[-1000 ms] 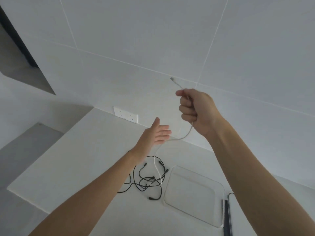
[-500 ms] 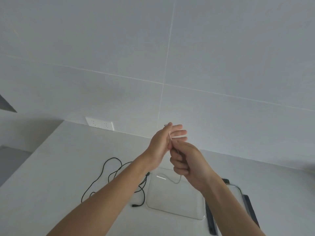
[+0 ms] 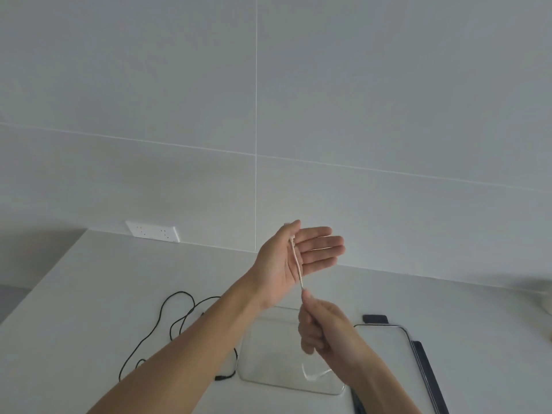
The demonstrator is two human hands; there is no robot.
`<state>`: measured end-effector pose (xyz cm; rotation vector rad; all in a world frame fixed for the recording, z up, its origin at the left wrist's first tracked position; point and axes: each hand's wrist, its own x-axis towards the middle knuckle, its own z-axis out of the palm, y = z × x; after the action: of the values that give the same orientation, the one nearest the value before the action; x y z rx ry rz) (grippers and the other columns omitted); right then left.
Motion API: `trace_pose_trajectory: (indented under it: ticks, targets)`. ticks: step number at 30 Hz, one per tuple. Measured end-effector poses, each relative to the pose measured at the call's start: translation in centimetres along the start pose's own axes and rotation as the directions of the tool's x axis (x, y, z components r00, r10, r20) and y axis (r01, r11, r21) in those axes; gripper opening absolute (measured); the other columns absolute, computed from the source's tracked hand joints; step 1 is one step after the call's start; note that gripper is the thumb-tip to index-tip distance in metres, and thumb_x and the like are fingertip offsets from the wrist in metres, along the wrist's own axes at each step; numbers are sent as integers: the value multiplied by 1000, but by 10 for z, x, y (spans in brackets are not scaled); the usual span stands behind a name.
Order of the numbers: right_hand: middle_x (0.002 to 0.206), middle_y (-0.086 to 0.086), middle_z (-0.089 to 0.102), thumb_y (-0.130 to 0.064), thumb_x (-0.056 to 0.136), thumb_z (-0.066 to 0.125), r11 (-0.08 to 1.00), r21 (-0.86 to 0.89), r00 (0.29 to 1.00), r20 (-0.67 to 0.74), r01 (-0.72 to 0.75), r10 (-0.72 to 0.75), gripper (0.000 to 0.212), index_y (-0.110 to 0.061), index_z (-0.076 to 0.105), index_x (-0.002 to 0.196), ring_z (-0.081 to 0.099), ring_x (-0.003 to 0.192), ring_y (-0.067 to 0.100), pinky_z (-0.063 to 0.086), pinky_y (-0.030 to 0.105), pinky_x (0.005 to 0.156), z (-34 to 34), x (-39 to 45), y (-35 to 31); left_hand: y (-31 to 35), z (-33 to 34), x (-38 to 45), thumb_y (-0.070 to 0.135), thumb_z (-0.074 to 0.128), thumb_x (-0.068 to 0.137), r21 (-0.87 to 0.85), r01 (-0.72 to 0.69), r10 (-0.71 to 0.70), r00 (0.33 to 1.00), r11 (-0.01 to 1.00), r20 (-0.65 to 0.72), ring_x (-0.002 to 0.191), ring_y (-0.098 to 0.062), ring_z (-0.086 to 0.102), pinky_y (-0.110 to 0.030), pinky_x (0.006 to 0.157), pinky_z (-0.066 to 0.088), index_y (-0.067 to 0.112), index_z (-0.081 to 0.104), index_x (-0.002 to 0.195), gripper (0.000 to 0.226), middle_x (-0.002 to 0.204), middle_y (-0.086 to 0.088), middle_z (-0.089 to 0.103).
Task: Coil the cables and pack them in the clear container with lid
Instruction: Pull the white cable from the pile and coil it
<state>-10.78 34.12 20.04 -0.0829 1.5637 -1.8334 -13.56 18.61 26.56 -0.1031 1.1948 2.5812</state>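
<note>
My left hand [image 3: 294, 258] is raised above the counter, palm up, fingers stretched out. Its thumb pins the end of a thin white cable [image 3: 297, 265] against the palm. The cable runs down to my right hand [image 3: 324, 328], which is closed around it just below; a slack loop of it hangs under that hand over the clear container [image 3: 268, 363]. The container lies on the counter beneath both hands. Its lid [image 3: 385, 345], clear with dark clips, rests just to the right. Tangled black cables [image 3: 176, 321] lie to the left, partly hidden by my left forearm.
A white socket strip [image 3: 152, 231] sits on the wall at the back left of the white counter [image 3: 98, 294]. Grey tiled wall rises behind. The counter's left edge drops off near the black cables.
My hands have drawn apart: the left opened flat with the cable end pinned by the thumb, and the right slid down the cable toward me. The view shifted slightly.
</note>
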Motion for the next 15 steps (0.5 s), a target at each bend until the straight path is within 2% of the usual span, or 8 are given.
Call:
trace_pose_trajectory:
  ticks: [1,3,5,7,9,11,13,15]
  targets:
    - [58,0,23,-56,91,64,997,-71,999,-31,-12,10,51,-21,40,62,24,52,18,38,30,58,-6,3,8,4,2,-2,37,32,107,-24,1,-1,1000,1000,13,118,-38,67,-43,99,55,-8,57,134,58,127,-28,67]
    - [52,-2,33,-53,91,68,974,-221,993,-111,-48,24,53,-25,41,56,33,51,17,38,34,64,-21,15,16,9,2,-5,38,34,106,-39,16,-15,1000,999,19,105,-35,73,-39,87,60,-4,65,126,56,118,-26,72]
    - [51,-5,33,-34,90,74,980,-162,979,-190,-111,79,43,-24,44,62,30,46,12,34,30,53,-38,31,11,8,2,-11,39,34,105,-60,64,-61,997,996,47,96,-34,76,-38,81,62,-3,70,119,56,109,-25,75]
    - [56,-5,30,-15,87,62,988,-87,977,-181,-127,109,24,-20,45,71,26,48,9,22,24,46,-51,45,-9,2,1,-15,40,33,106,-1,159,-159,985,987,72,96,-35,75,-40,84,62,-7,66,122,60,109,-27,74]
    - [61,1,36,-13,80,55,964,-236,984,-152,-122,88,3,-10,55,80,30,53,13,20,27,50,-56,57,-42,-11,-2,-17,42,33,106,94,260,-265,963,961,51,102,-38,73,-44,91,59,-11,60,128,64,114,-29,72]
    - [59,2,33,-10,78,61,876,-467,990,-123,-122,73,10,-9,52,73,27,52,15,19,28,49,-52,64,-75,-24,-7,-16,44,34,107,147,340,-339,940,929,-33,110,-41,70,-46,97,57,-12,58,130,64,120,-29,70]
    - [54,-2,29,-10,80,66,699,-705,991,-123,-120,46,32,-15,42,61,25,49,15,19,26,47,-42,67,-104,-32,-13,-13,46,35,107,153,365,-349,929,918,-124,115,-43,68,-47,99,56,-10,56,131,64,122,-28,70]
    - [51,-5,35,-15,84,68,486,-871,994,-100,-70,-37,36,-14,43,57,30,46,13,25,26,48,-25,60,-122,-36,-21,-7,48,34,108,154,347,-314,927,925,-205,113,-41,69,-46,97,57,-6,53,135,64,123,-26,70]
